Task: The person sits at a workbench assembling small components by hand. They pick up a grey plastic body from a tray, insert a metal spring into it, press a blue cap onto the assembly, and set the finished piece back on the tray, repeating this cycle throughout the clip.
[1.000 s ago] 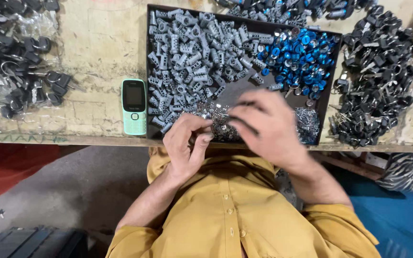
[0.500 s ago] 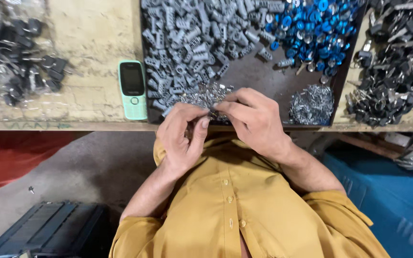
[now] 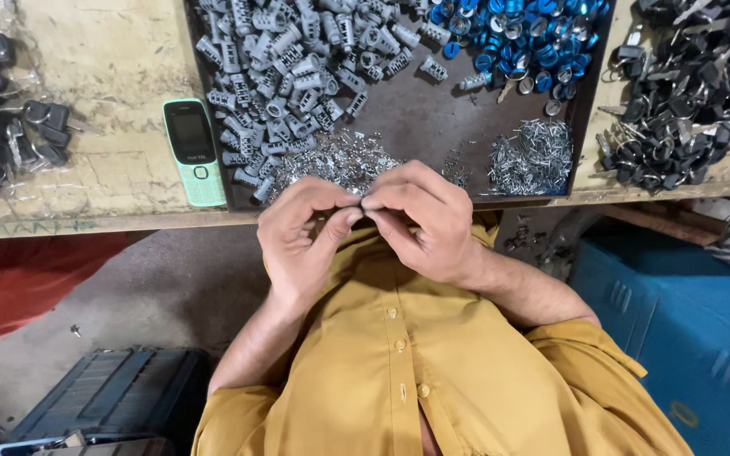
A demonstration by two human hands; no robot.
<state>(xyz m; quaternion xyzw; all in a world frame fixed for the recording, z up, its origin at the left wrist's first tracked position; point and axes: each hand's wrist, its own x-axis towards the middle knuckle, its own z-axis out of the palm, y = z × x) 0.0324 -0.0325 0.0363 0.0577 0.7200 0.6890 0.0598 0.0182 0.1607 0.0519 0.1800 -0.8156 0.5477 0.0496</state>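
Observation:
My left hand and my right hand meet fingertip to fingertip just below the table's front edge, pinching a small metal part that the fingers mostly hide. Right above them lies a dark tray. It holds a heap of grey ribbed cylinders, a pile of blue rings, a scatter of tiny silver pieces and a bundle of thin silver pins.
A green keypad phone lies on the worn table left of the tray. Black keys in clear bags sit far left, more black keys far right. Below are a blue crate and a dark case.
My right hand has come back from the tray to meet my left hand at the table edge. The view has shifted closer, and both hands now pinch together.

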